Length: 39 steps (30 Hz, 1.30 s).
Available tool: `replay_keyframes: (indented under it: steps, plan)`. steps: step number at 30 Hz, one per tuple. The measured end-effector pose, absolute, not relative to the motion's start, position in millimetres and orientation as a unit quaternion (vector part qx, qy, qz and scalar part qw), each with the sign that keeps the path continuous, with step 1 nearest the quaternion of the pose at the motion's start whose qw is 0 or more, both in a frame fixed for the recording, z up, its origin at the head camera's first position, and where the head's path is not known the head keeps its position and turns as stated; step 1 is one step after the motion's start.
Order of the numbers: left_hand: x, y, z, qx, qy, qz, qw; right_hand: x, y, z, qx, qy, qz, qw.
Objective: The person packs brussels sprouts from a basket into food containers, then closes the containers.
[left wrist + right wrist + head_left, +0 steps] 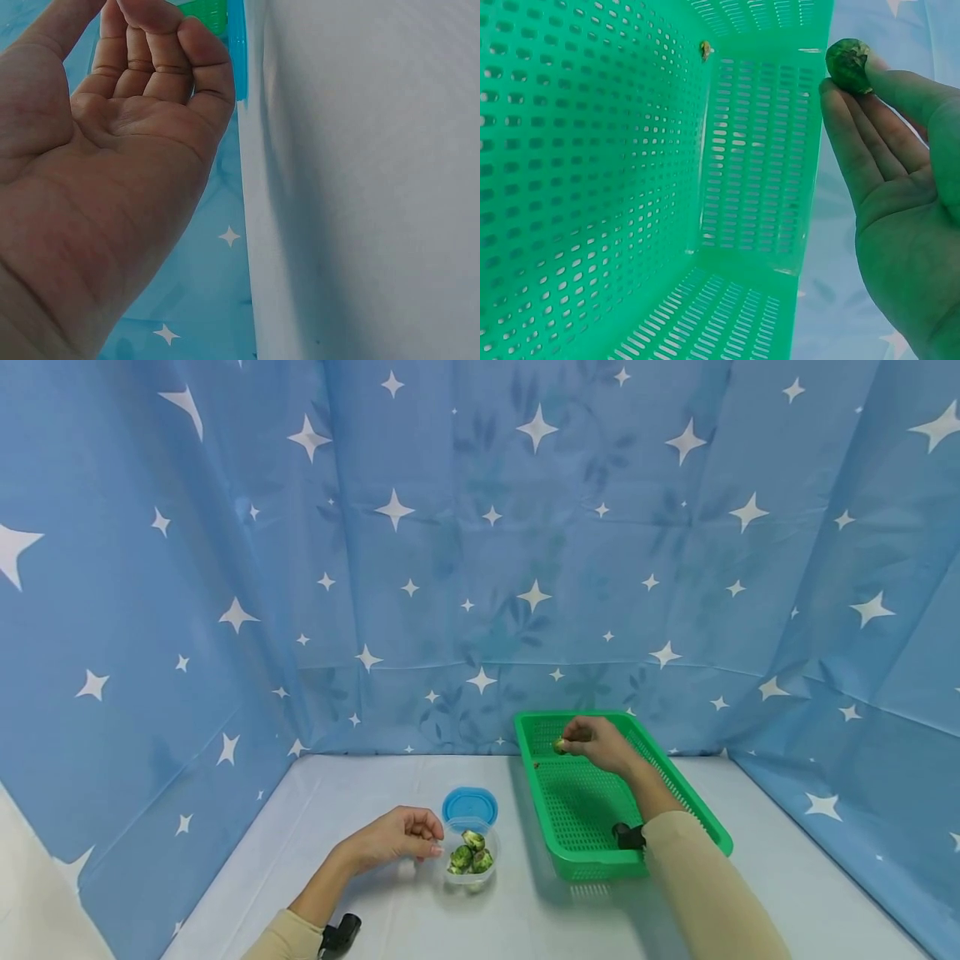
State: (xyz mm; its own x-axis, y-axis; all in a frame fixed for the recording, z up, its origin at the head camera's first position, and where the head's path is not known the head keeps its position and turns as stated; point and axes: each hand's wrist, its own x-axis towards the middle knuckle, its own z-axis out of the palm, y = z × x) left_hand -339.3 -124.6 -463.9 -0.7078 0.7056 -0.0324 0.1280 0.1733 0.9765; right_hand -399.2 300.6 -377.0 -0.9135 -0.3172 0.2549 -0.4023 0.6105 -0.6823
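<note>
My right hand (596,743) pinches a Brussels sprout (559,746) between thumb and fingertips, over the far end of a green plastic basket (558,852). In the right wrist view the green sprout (847,66) shows a brownish cut side. A small clear tub (471,878) on the white table holds several Brussels sprouts (461,857). Just left of that tub is my left hand (397,839), fingers loosely bent; whether it touches the rim I cannot tell. The left wrist view shows its bare palm (112,165) with nothing in it.
A blue lid (470,806) lies behind the clear tub. One small brownish scrap (705,49) sits inside the basket near its far corner. Blue curtains (480,560) with white stars enclose the white table (337,793) at the back and sides.
</note>
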Motion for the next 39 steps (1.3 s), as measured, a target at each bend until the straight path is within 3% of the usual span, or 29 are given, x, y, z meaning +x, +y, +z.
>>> replay_keyframes:
  steps: [18, 39]
  plan:
    - [-339.1, -125.8, -464.9, 0.280, 0.727, 0.575, 0.250, -400.2, 273.2, -371.9, 0.216, -0.862, 0.441, 0.127]
    - [-339.4, -124.3, -464.4, 0.283, 0.725, 0.575, 0.251, -394.6, 248.7, -344.1, 0.255, -0.808, 0.461, 0.265]
